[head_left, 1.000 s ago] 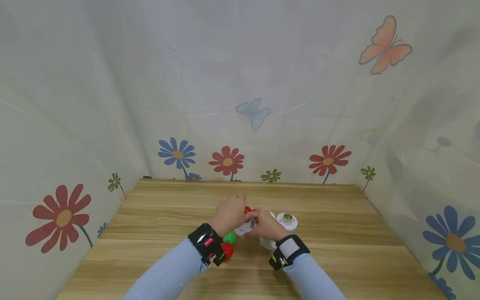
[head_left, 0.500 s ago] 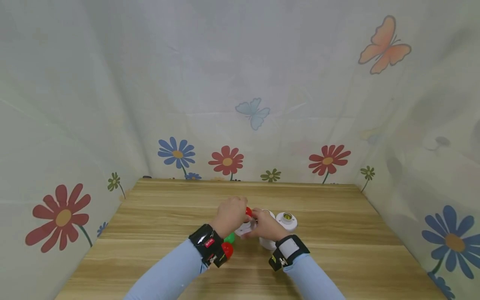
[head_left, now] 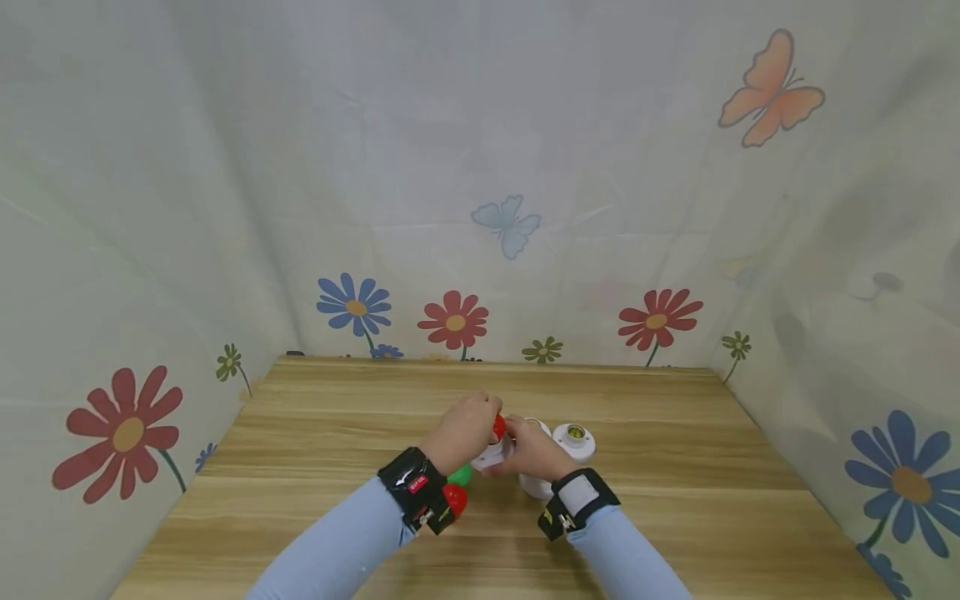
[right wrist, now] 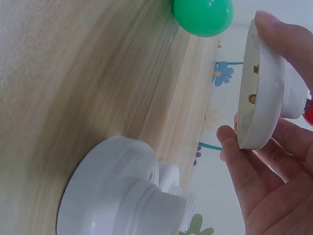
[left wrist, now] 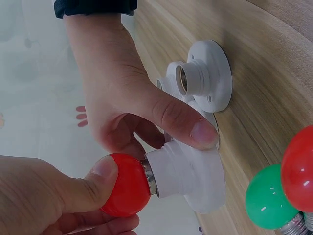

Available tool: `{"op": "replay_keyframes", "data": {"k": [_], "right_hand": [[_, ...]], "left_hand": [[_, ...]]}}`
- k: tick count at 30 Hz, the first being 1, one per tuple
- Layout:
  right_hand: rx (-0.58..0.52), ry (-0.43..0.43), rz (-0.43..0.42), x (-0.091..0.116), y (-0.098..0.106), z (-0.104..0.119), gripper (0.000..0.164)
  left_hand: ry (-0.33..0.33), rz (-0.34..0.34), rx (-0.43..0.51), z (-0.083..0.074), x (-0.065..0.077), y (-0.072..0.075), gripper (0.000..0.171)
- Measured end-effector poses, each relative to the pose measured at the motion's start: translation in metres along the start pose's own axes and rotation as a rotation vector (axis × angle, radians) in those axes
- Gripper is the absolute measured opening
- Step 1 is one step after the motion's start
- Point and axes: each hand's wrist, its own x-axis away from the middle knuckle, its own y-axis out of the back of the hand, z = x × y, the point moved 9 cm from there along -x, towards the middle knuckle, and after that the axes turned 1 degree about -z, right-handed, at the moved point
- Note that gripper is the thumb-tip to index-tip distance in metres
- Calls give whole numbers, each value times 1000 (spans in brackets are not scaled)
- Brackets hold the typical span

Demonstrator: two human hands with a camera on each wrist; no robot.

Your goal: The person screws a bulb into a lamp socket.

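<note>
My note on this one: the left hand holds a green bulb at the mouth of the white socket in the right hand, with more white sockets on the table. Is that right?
Not quite: the bulb in the left hand is red, as the left wrist view shows. The right hand, white socket and other sockets are noted correctly.

A round red bulb [head_left: 499, 427] is gripped by the left hand [head_left: 462, 433] at a round white socket [head_left: 491, 456] held by the right hand [head_left: 537, 451], over a wood-grained table [head_left: 337, 425].
</note>
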Motion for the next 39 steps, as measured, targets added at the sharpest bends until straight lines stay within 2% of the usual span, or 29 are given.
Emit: {"op": "replay_keyframes", "data": {"k": [6, 19, 23, 25, 28, 30, 35, 39], "right_hand": [[-11, 0, -6, 0, 1, 1, 70], [28, 0, -27, -3, 0, 4, 68], [31, -12, -17, -3, 0, 5, 64], [29, -13, -9, -2, -1, 4, 62], [33, -19, -4, -1, -1, 2, 64], [35, -21, -10, -1, -1, 1, 66], [35, -43, -29, 0, 2, -1, 70], [33, -66, -38, 0, 3, -3, 70]], "left_hand": [[-31, 2, -20, -2, 0, -1, 41], [-33, 5, 13, 0, 3, -1, 43], [-24, 46, 47, 4, 3, 0, 44], [2, 96, 113, 10, 3, 1, 50], [63, 146, 223, 27, 0, 5, 56], [111, 151, 282, 44, -3, 12, 58], [185, 115, 310, 95, -9, 30, 45], [246, 146, 291, 143, -4, 23, 32]]}}
